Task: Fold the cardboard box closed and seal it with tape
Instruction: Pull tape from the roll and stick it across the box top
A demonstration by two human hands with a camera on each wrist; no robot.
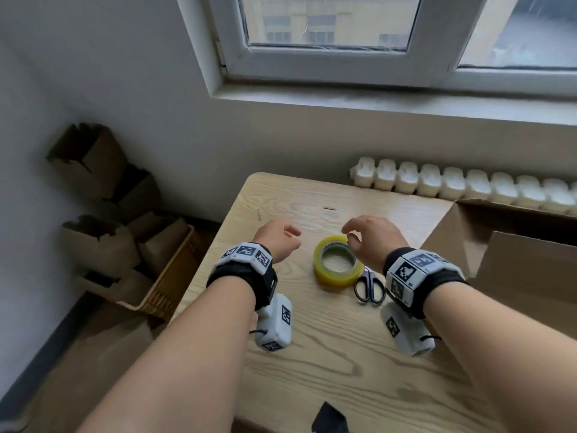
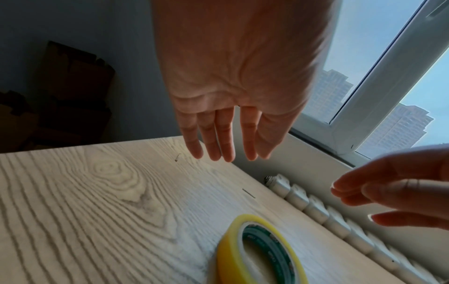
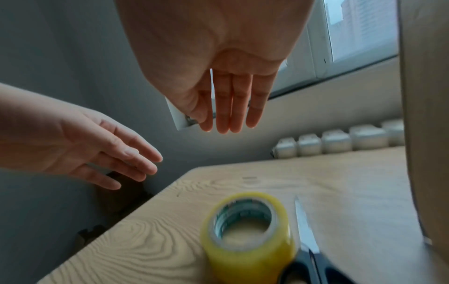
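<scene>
A yellow tape roll [image 1: 338, 264] lies flat on the wooden table [image 1: 327, 354], also seen in the left wrist view [image 2: 257, 251] and the right wrist view [image 3: 248, 230]. An open cardboard box [image 1: 512, 254] stands at the table's right, flaps up. My left hand [image 1: 281, 240] hovers left of the roll, fingers relaxed and empty [image 2: 223, 134]. My right hand [image 1: 365, 235] hangs just above the roll's far edge, fingers loose and holding nothing [image 3: 230, 103].
Black scissors [image 1: 370, 285] lie shut right of the roll, their blade [image 3: 305, 230] pointing away. A white radiator [image 1: 468, 184] runs under the window sill. Stacked cardboard boxes [image 1: 103, 207] and a wicker basket [image 1: 168, 276] sit on the floor at the left.
</scene>
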